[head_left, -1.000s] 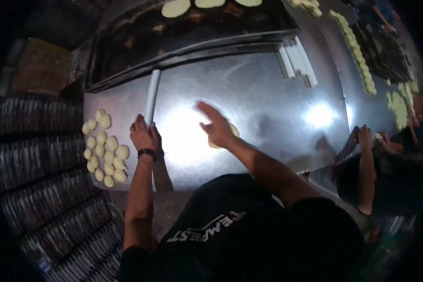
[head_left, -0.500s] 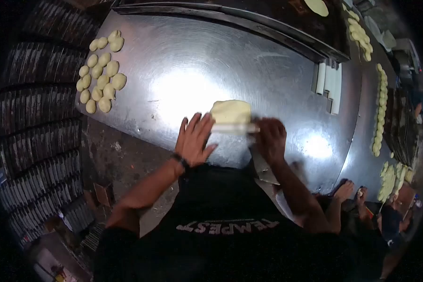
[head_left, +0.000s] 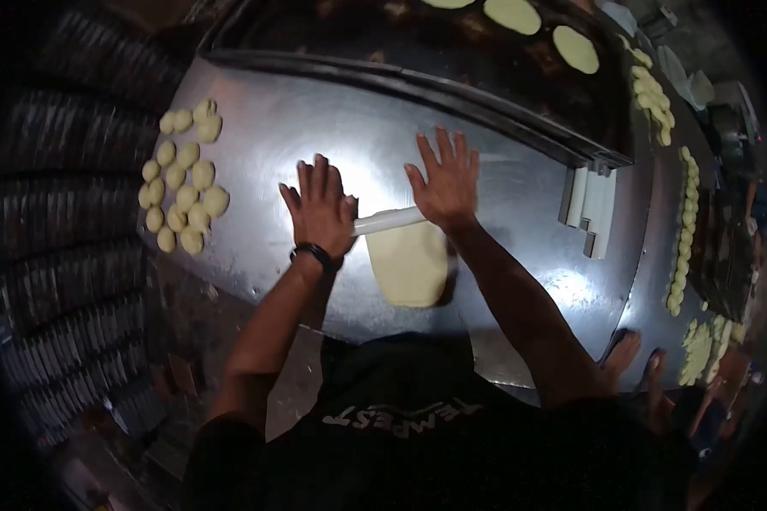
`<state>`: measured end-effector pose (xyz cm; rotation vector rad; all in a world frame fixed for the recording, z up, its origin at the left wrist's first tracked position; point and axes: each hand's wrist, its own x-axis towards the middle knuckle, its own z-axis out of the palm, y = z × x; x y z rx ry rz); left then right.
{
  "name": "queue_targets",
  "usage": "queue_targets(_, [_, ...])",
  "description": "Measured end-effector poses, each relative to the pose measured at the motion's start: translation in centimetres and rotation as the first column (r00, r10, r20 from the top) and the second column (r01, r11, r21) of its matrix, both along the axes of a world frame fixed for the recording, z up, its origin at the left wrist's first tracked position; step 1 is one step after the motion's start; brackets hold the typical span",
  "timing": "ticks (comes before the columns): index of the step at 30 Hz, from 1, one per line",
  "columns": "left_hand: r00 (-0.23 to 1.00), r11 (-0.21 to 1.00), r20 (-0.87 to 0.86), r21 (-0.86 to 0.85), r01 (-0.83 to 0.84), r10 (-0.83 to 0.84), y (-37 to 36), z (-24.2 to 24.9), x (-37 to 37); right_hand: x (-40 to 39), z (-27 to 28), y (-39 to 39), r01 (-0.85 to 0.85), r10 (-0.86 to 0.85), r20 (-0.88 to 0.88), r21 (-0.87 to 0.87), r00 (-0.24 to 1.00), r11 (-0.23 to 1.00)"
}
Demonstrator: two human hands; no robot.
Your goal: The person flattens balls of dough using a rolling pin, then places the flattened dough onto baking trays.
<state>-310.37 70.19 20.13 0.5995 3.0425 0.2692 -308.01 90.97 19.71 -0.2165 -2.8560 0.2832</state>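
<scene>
A white rolling pin [head_left: 389, 221] lies across the far end of a flattened sheet of pale dough [head_left: 407, 266] on the metal table. My left hand [head_left: 322, 209] rests on the pin's left end, palm down and fingers stretched forward. On its right end lies my right hand [head_left: 447, 180], flat, with fingers spread. Both palms hide the pin's ends. The dough extends from the pin back toward my body.
Several dough balls [head_left: 187, 198] sit at the left of the metal table [head_left: 256, 111]. Beyond it, a dark tray [head_left: 400, 47] bears flat dough rounds [head_left: 576, 49]. White bars [head_left: 601, 204] lie at right, near another person's hand [head_left: 624, 349]. Trays [head_left: 64, 213] are stacked at left.
Both hands and the rolling pin have moved forward, away from my body. My right hand's fingers, curled before, are now spread. The dough sheet appears longer and lies closer to me.
</scene>
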Motion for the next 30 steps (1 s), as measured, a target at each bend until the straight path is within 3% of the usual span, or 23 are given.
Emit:
queue_targets(1, [1.000,0.997,-0.016,0.073,0.015,-0.014,-0.2,-0.2,-2.2,-1.9,-0.1,0.2,-0.015,0.015,-0.024,-0.001,1.000,1.000])
queue_targets(2, [0.982,0.979,-0.144,0.143,0.142,-0.121,-0.9,-0.9,-4.2,-3.3,-0.4,0.4,-0.023,0.023,-0.053,-0.001,0.998,1.000])
queue_targets(4, [0.896,0.871,0.053,0.266,0.413,-0.441,-2.4,1.1,-4.7,-4.8,-0.8,0.6,-0.016,0.020,0.083,-0.044,0.996,0.999])
queue_targets(6, [0.716,0.768,0.306,0.398,0.502,-0.627,-4.0,0.2,-2.2,-4.6,-0.2,0.6,-0.085,0.094,0.126,-0.075,0.988,0.993])
queue_targets(8, [0.766,0.708,0.247,0.613,0.352,-0.594,-4.3,1.0,3.1,-2.8,1.1,0.8,-0.166,0.166,-0.015,0.009,0.986,0.986])
queue_targets(9, [0.827,0.734,0.167,0.575,0.360,-0.537,-4.3,1.0,5.6,-1.1,1.3,0.2,-0.217,0.219,-0.057,0.039,0.974,0.975])
queue_targets(10, [0.894,0.827,0.136,0.460,0.325,-0.427,-4.3,0.9,7.5,1.3,1.4,0.6,-0.290,0.289,0.032,0.045,0.957,0.956])
queue_targets(11, [0.985,0.947,0.030,0.284,0.152,-0.167,-3.3,0.0,9.8,4.7,0.1,1.2,-0.281,0.280,0.018,0.022,0.960,0.959])
queue_targets(12, [0.989,0.992,-0.127,0.111,-0.056,0.070,-2.4,-0.9,12.1,8.1,-1.1,1.7,-0.269,0.269,0.001,0.005,0.963,0.963])
queue_targets(14, [0.971,0.981,0.173,0.127,0.147,-0.168,-2.4,0.2,16.2,15.2,-1.7,2.4,-0.271,0.271,0.024,0.011,0.962,0.962])
queue_targets(15, [0.950,0.965,0.214,0.180,0.191,-0.228,-2.7,0.3,18.0,18.8,-1.2,2.6,-0.264,0.263,0.020,0.024,0.964,0.964])
queue_targets(16, [0.934,0.936,0.193,0.250,0.248,-0.300,-3.0,0.6,19.2,21.0,-0.5,2.8,-0.242,0.243,-0.012,0.055,0.970,0.969])
queue_targets(18, [0.925,0.859,0.001,0.372,0.352,-0.379,-3.7,-1.2,20.7,24.2,1.4,2.9,-0.193,0.224,0.106,-0.241,0.969,0.951])
queue_targets(21, [0.903,0.813,-0.040,0.420,0.404,-0.428,-5.1,-1.5,20.5,24.1,-0.1,6.0,-0.513,0.513,-0.103,-0.352,0.852,0.783])
queue_targets(23, [0.939,0.808,-0.125,0.481,0.340,-0.321,-7.5,-2.6,19.5,19.4,0.3,5.2,-0.193,0.170,-0.099,-0.643,0.981,0.741])
queue_targets(24, [0.948,0.797,-0.165,0.512,0.319,-0.273,-8.4,-3.3,18.6,16.4,0.7,4.7,-0.036,-0.006,-0.052,-0.768,0.999,0.639])
queue_targets(26, [0.978,0.865,-0.208,0.496,0.076,0.033,-9.4,-2.9,15.8,9.1,-2.1,3.6,-0.276,0.190,-0.223,-0.475,0.956,0.835])
queue_targets(28, [0.955,0.812,-0.241,0.584,-0.001,0.175,-8.9,-2.6,11.0,6.7,-1.1,-1.2,-0.174,0.174,-0.081,0.016,0.981,0.985])
queue_targets(30, [0.954,0.887,-0.197,0.448,-0.117,0.225,-8.6,-1.8,6.9,6.7,-1.4,-3.3,-0.269,0.269,0.021,-0.012,0.963,0.963])
